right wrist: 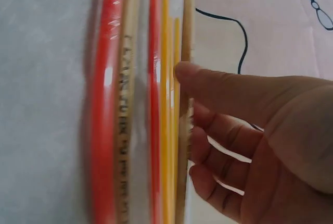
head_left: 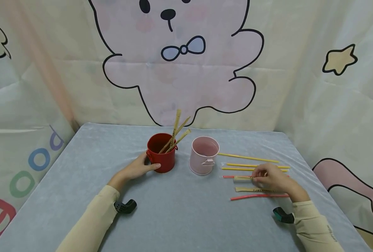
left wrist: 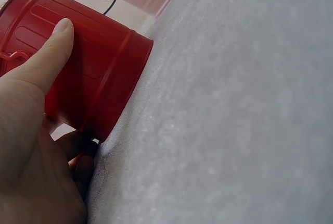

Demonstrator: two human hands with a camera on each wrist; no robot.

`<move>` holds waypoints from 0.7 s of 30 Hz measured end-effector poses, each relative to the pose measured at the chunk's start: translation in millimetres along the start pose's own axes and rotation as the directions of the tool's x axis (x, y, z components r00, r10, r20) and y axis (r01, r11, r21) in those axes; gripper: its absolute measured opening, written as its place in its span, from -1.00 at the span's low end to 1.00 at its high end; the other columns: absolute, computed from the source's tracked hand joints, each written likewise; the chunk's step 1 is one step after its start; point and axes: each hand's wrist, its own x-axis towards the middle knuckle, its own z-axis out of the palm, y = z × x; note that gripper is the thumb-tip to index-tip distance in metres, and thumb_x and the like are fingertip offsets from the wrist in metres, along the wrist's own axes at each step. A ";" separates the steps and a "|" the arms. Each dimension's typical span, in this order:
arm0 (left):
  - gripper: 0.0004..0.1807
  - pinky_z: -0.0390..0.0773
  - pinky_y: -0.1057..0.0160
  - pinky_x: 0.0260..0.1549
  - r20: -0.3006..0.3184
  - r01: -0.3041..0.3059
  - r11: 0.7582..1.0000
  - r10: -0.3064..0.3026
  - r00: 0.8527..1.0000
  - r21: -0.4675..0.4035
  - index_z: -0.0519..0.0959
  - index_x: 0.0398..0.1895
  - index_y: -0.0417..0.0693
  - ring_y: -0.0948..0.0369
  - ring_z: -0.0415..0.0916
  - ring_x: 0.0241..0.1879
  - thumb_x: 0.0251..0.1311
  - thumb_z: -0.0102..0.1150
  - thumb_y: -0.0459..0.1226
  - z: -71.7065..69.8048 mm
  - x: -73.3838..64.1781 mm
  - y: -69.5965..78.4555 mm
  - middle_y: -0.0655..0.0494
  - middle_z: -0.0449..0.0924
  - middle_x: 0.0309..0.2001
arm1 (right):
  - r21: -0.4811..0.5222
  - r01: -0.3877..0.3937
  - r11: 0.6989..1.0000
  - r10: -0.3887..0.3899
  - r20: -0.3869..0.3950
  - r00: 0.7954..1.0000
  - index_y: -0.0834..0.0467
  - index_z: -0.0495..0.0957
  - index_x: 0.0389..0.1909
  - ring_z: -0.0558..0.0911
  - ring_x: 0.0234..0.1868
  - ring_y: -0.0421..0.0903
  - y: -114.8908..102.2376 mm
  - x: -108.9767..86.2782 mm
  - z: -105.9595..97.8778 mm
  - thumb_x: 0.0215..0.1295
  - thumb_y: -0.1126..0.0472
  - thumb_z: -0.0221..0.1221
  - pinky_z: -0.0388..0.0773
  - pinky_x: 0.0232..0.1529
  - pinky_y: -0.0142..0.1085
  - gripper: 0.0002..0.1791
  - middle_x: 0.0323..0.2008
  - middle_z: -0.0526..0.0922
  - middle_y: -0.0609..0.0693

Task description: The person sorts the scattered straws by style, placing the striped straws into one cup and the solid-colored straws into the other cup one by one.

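My left hand (head_left: pixel 135 167) holds a small red metal bucket (head_left: pixel 166 163) by its side, thumb across the front. Several straws in tan printed paper wrappers (head_left: pixel 175 126) lean in the bucket and stick out over its rim. On the right, my right hand (head_left: pixel 269 176) pinches another paper-wrapped straw (right wrist: pixel 186 88) between thumb and fingers, above the row of straws. Beneath that hand lies a red straw (right wrist: pixel 154 99) in a clear wrapper. Nearer to me are one more paper-wrapped straw (head_left: pixel 246 189) and a thicker red straw (head_left: pixel 246 197).
A pink metal bucket (head_left: pixel 202 164) stands just right of the red one. Beyond the right hand, yellow straws (head_left: pixel 247 157) lie crosswise on the grey-blue cloth (head_left: pixel 180 210). A printed curtain (head_left: pixel 79 70) hangs behind the table's far edge.
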 end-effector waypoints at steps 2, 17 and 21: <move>-0.13 -0.01 -0.30 0.52 -0.001 -0.001 1.000 0.001 1.000 -0.001 0.06 0.58 -0.05 -0.09 0.00 0.57 0.33 0.28 -0.07 0.1 0.2 0.3 -0.09 0.16 0.55 | -0.008 0.033 0.999 -0.033 -0.045 0.998 0.13 0.67 -0.39 0.46 -0.42 -0.37 -2.5 -0.5 -1.8 0.21 0.36 0.36 0.44 -0.44 -0.41 -0.91 -0.44 0.63 -0.10; -0.08 -0.03 -0.31 0.52 -0.002 0.023 1.000 -0.023 1.000 0.018 0.03 0.59 -0.07 -0.11 -0.03 0.58 0.32 0.29 -0.02 0.1 -0.4 -0.5 -0.10 0.12 0.56 | -0.043 -0.051 0.998 0.044 -0.150 0.988 0.19 0.65 -0.31 0.50 -0.36 -0.36 -25.4 0.7 -5.9 0.29 0.31 0.32 0.42 -0.40 -0.41 -0.97 -0.39 0.67 -0.07; -0.07 -0.02 -0.32 0.52 -0.003 0.020 0.999 -0.019 1.000 0.028 0.02 0.59 -0.09 -0.13 -0.03 0.58 0.31 0.29 -0.01 -0.2 -1.5 0.0 -0.12 0.12 0.56 | -0.035 -0.079 0.996 0.071 -0.173 0.982 0.17 0.65 -0.27 0.49 -0.36 -0.36 -27.8 1.3 -5.7 0.33 0.25 0.31 0.41 -0.44 -0.42 -0.94 -0.37 0.67 -0.10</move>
